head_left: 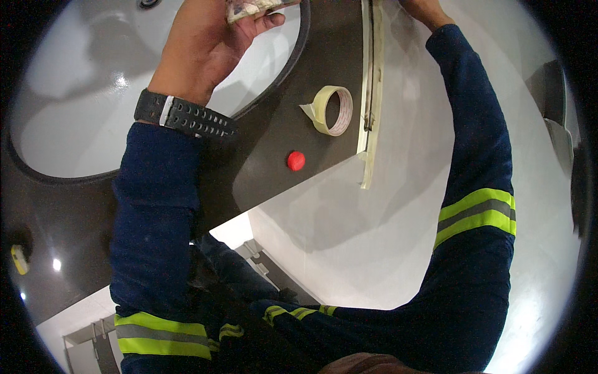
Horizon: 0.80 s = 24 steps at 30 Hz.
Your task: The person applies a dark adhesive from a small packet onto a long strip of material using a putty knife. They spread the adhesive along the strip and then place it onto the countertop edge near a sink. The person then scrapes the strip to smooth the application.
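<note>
My left hand (pixel 208 50), with a black watch strap at the wrist, is raised over the oval white basin (pixel 68 134). Its fingers are closed around a clear, whitish-smeared object (pixel 252 7), whose kind I cannot make out because the top edge cuts it off. My right hand (pixel 427 11) is at the top by the pale wall, near the taped joint; its fingertips lie outside the picture. Strips of masking tape (pixel 372 134) run along both sides of the joint between countertop and wall. Nearer me, a roll of masking tape (pixel 322 111) and a red cap (pixel 296 161) rest on the countertop.
The dark countertop (pixel 265 168) surrounds the basin and ends in a straight front edge. At far left a small yellow-and-white object (pixel 20 258) lies on it. The pale wall (pixel 411 206) rises along the right side. Below the counter, part of a cabinet (pixel 84 355) shows.
</note>
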Each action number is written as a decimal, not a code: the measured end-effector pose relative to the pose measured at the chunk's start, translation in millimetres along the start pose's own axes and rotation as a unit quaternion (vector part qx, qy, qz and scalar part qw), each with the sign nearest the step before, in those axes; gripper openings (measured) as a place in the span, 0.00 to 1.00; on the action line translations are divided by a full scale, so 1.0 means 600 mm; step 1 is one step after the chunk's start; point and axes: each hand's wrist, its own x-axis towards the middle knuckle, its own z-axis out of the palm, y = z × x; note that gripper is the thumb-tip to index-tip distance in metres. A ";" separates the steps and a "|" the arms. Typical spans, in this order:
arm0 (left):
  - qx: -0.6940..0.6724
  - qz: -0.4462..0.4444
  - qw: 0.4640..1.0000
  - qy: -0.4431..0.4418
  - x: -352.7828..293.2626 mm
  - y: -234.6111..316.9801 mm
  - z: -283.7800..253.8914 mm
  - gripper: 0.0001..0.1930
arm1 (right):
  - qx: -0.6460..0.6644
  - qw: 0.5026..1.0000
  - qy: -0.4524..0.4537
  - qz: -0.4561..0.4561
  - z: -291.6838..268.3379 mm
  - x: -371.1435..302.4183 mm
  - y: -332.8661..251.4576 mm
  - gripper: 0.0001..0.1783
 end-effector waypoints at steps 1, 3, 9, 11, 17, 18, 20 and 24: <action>0.002 0.001 1.000 -0.003 -0.001 0.001 0.002 0.10 | 0.003 1.000 0.002 -0.001 0.000 -0.006 -0.003 0.15; 0.006 0.002 1.000 -0.011 -0.002 0.000 0.003 0.10 | 0.004 1.000 -0.003 0.005 -0.006 -0.020 -0.012 0.15; 0.017 0.015 1.000 -0.002 -0.003 -0.002 -0.007 0.08 | 0.013 1.000 -0.007 0.008 -0.029 -0.052 -0.057 0.15; 0.023 0.004 1.000 0.010 -0.001 -0.004 0.003 0.07 | 0.032 0.999 0.008 -0.009 -0.029 -0.074 -0.058 0.14; 0.039 0.007 0.999 0.017 0.003 -0.006 -0.003 0.09 | 0.036 0.999 -0.014 0.011 -0.045 -0.107 -0.096 0.13; 0.044 0.010 0.999 0.006 0.003 -0.005 -0.003 0.09 | 0.024 0.999 -0.023 0.008 -0.046 -0.112 -0.098 0.13; 0.054 0.017 0.998 -0.016 0.003 -0.006 -0.003 0.10 | 0.000 0.999 -0.040 0.001 -0.049 -0.123 -0.102 0.13; 0.068 0.030 0.997 -0.013 0.003 -0.009 -0.002 0.10 | 0.001 0.999 -0.050 0.002 -0.057 -0.148 -0.125 0.13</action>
